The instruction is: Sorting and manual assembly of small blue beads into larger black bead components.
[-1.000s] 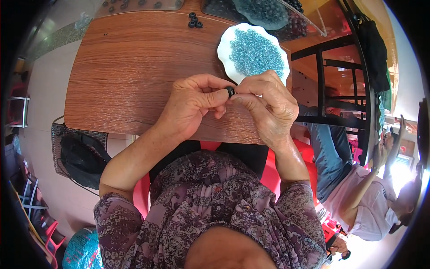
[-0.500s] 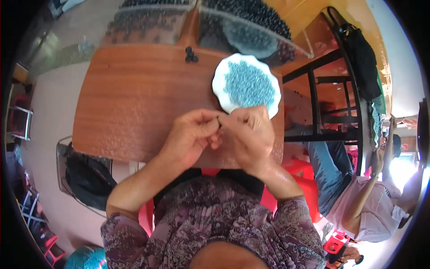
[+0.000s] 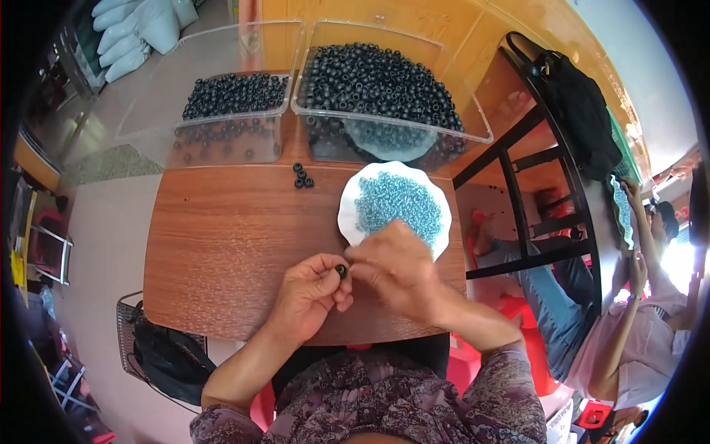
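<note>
Head view: right hand [image 3: 403, 274] was motion-blurred, bent at the knuckles, hiding part of the white plate [image 3: 347, 214] beyond its fingers; couldn't tell if those held anything. Left hand [image 3: 305, 294] was curled, thumb and index pinching a black bead [image 3: 341, 271], just left of the right fingertips. Blue beads [image 3: 390, 198] lay on the plate.

Blurred right hand [image 3: 399, 265], right-edge glare
</note>
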A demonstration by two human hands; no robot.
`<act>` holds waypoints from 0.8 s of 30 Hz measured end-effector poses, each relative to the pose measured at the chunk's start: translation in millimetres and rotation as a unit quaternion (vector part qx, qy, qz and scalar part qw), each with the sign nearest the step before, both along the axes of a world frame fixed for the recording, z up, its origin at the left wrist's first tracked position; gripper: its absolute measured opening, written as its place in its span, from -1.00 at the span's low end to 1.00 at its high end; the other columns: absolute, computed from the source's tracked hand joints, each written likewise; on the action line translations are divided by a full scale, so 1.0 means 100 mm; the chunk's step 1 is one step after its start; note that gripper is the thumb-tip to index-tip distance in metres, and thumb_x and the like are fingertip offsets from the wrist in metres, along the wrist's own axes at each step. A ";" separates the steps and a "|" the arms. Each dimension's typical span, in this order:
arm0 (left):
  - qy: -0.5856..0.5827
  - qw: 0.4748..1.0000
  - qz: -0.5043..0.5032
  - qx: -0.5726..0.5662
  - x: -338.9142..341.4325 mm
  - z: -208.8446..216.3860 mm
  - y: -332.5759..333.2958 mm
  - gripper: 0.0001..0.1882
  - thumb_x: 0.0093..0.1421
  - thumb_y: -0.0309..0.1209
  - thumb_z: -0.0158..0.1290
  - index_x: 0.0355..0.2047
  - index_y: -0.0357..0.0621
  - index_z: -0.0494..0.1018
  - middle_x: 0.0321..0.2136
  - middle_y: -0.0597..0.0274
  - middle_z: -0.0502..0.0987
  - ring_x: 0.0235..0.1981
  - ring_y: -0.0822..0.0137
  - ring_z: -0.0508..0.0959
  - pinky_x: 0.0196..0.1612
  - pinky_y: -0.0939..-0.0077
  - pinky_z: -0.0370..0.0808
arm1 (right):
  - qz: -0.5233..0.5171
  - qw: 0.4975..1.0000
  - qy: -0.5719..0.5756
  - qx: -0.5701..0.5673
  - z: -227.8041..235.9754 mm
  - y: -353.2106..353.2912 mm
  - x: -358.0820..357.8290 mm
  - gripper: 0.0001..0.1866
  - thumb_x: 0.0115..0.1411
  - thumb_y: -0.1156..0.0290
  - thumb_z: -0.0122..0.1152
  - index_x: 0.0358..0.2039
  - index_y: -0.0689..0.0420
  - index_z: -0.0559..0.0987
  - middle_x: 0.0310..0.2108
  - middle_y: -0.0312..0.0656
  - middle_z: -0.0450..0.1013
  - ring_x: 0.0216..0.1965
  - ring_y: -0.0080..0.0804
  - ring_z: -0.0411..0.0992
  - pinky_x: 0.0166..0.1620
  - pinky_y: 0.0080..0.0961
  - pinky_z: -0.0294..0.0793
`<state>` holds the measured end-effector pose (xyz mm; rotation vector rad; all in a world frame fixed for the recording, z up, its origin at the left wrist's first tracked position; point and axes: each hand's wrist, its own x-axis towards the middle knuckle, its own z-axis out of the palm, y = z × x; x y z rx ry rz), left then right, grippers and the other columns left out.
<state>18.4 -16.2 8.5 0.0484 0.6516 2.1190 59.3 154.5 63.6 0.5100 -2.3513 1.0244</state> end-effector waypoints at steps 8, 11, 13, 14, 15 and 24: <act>0.026 0.999 -0.024 0.004 -0.06 -0.17 0.02 -0.77 0.10 -0.41 0.10 -0.31 -0.28 0.37 -0.52 0.13 0.44 -0.56 0.38 0.38 -0.47 0.42 0.31 | -0.153 0.959 -0.163 -0.176 0.74 0.91 -1.10 -0.84 0.00 0.51 0.18 -0.36 0.25 0.57 -0.49 -0.24 0.50 -0.47 -0.64 0.38 -0.44 -0.71 0.29; 0.027 0.999 -0.027 0.007 -0.06 -0.16 0.02 -0.79 0.10 -0.42 0.09 -0.32 -0.29 0.36 -0.51 0.12 0.44 -0.56 0.37 0.39 -0.45 0.39 0.32 | -0.126 0.923 -0.294 -0.215 0.65 1.21 -1.65 -0.85 0.00 0.56 0.16 -0.36 0.26 0.55 -0.51 -0.21 0.50 -0.46 -0.57 0.42 -0.46 -0.71 0.28; 0.021 0.999 -0.026 0.008 -0.07 -0.16 0.05 -0.80 0.11 -0.43 0.08 -0.33 -0.30 0.36 -0.51 0.12 0.44 -0.55 0.36 0.39 -0.44 0.38 0.32 | -0.122 0.916 -0.324 -0.203 0.57 1.31 -1.93 -0.86 -0.01 0.57 0.15 -0.38 0.26 0.56 -0.51 -0.20 0.50 -0.45 -0.56 0.43 -0.45 -0.68 0.31; 0.017 1.000 -0.025 0.004 -0.07 -0.17 0.04 -0.81 0.12 -0.44 0.07 -0.33 -0.31 0.36 -0.51 0.11 0.44 -0.55 0.36 0.39 -0.44 0.38 0.33 | -0.103 0.937 -0.298 -0.149 0.51 1.28 -2.07 -0.88 -0.03 0.59 0.16 -0.41 0.27 0.57 -0.52 -0.19 0.50 -0.46 -0.54 0.43 -0.43 -0.64 0.36; 0.013 1.000 -0.026 0.001 -0.07 -0.17 0.04 -0.82 0.13 -0.46 0.06 -0.33 -0.32 0.36 -0.51 0.11 0.44 -0.55 0.35 0.39 -0.43 0.37 0.33 | -0.083 0.955 -0.269 -0.095 0.48 1.25 -2.19 -0.89 -0.05 0.61 0.17 -0.44 0.27 0.58 -0.52 -0.19 0.50 -0.46 -0.53 0.44 -0.41 -0.60 0.40; -0.005 0.999 -0.034 0.014 -0.07 -0.18 0.03 -0.84 0.14 -0.51 0.03 -0.30 -0.38 0.38 -0.48 0.11 0.46 -0.50 0.32 0.45 -0.40 0.49 0.39 | -0.046 0.981 -0.154 0.106 0.49 1.01 -2.66 -0.88 -0.16 0.57 0.16 -0.54 0.22 0.61 -0.58 -0.14 0.54 -0.49 -0.39 0.52 -0.33 -0.48 0.48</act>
